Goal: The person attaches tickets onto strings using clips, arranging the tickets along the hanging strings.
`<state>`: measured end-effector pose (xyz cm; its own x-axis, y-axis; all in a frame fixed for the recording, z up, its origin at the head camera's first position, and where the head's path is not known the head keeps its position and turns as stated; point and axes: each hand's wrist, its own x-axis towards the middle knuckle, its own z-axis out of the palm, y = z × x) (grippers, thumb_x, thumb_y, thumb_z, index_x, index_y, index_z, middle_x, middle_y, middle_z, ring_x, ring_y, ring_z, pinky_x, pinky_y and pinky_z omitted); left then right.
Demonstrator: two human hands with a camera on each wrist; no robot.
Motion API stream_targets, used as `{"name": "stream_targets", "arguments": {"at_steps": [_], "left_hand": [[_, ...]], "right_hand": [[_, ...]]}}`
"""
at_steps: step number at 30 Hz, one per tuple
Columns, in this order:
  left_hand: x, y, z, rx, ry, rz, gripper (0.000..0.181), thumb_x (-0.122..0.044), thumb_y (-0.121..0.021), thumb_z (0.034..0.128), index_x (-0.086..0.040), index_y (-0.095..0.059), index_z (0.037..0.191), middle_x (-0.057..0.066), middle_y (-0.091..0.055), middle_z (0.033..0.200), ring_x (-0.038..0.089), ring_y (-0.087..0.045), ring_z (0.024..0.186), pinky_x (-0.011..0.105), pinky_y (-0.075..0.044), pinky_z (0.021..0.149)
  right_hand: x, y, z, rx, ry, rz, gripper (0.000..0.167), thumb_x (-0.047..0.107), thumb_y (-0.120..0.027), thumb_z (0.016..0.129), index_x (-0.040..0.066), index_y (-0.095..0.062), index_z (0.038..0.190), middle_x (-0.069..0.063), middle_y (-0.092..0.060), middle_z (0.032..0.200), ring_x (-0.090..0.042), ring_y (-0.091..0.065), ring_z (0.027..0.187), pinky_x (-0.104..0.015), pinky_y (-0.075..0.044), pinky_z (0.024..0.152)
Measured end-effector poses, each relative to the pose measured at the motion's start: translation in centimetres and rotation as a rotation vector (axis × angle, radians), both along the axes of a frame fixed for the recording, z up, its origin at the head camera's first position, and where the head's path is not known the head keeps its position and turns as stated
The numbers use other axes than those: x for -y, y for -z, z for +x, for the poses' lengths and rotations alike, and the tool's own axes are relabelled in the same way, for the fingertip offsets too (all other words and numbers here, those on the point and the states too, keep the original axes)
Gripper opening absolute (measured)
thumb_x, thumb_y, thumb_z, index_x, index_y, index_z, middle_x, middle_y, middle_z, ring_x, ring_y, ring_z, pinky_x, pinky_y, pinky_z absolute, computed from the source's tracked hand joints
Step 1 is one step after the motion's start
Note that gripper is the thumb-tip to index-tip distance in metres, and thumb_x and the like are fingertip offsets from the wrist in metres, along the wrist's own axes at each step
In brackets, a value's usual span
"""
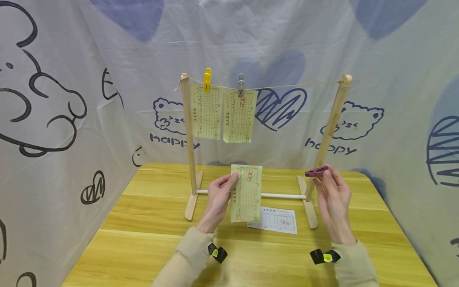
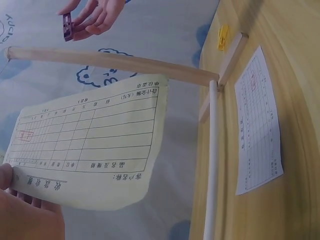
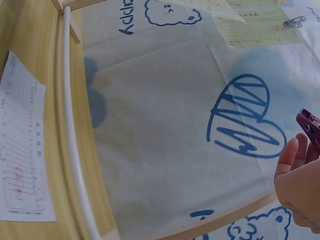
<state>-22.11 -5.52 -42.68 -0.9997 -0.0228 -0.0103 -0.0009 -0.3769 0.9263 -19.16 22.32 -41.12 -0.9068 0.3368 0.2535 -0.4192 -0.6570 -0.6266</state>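
Note:
My left hand (image 1: pixel 218 201) pinches the left edge of a yellowish printed slip (image 1: pixel 246 195), held upright in front of the rack's white bar. At the right, my right hand (image 1: pixel 334 201) holds a purple clothespin (image 1: pixel 316 172) by one end, beside the right post. The left wrist view shows the slip (image 2: pixel 90 145) with the thumb of the left hand (image 2: pixel 30 215) on it. In the right wrist view the clothespin (image 3: pixel 310 127) is partly cut off above the right hand (image 3: pixel 302 185).
Two yellowish slips (image 1: pixel 206 111) hang from a string (image 1: pixel 294 85) under a yellow clothespin (image 1: pixel 207 80) and a grey one (image 1: pixel 241 85). A white slip (image 1: pixel 277 220) lies on the table (image 1: pixel 143 239). Beyond the right post's foot lies another yellow clothespin (image 2: pixel 223 38).

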Motion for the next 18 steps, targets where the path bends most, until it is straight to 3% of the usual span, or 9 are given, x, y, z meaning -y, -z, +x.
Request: {"name": "stream_targets", "arguments": {"at_steps": [8, 14, 18], "left_hand": [[-0.7, -1.0, -0.2, -0.025, 0.012, -0.004, 0.029, -0.02, -0.069, 0.0964, 0.002, -0.07, 0.115, -0.004, -0.077, 0.087, 0.008, -0.07, 0.077, 0.023, -0.059, 0.072], [-1.2, -1.7, -0.4, -0.048, 0.013, 0.01, 0.028, -0.019, -0.067, 0.0982, 0.004, -0.07, 0.115, -0.003, -0.077, 0.086, 0.009, -0.07, 0.076, 0.023, -0.06, 0.071], [-1.5, -2.4, -0.4, -0.056, 0.012, 0.02, 0.029, -0.017, -0.066, 0.0985, 0.004, -0.069, 0.117, -0.004, -0.078, 0.088, 0.008, -0.07, 0.077, 0.023, -0.06, 0.073]], "right_hand": [[0.7, -1.8, -0.7, -0.078, -0.007, -0.005, 0.028, 0.001, -0.057, 0.099, -0.01, -0.056, 0.125, -0.012, -0.069, 0.103, -0.019, -0.068, 0.089, -0.026, -0.058, 0.077], [1.1, -3.2, -1.2, -0.177, -0.024, 0.037, 0.027, -0.003, -0.056, 0.099, -0.011, -0.056, 0.125, -0.014, -0.069, 0.104, -0.02, -0.068, 0.089, -0.026, -0.058, 0.077], [1.3, -4.1, -1.6, -0.197, -0.013, 0.081, 0.025, -0.002, -0.058, 0.099, -0.009, -0.059, 0.123, -0.013, -0.069, 0.104, -0.019, -0.067, 0.089, -0.025, -0.058, 0.075]]}}
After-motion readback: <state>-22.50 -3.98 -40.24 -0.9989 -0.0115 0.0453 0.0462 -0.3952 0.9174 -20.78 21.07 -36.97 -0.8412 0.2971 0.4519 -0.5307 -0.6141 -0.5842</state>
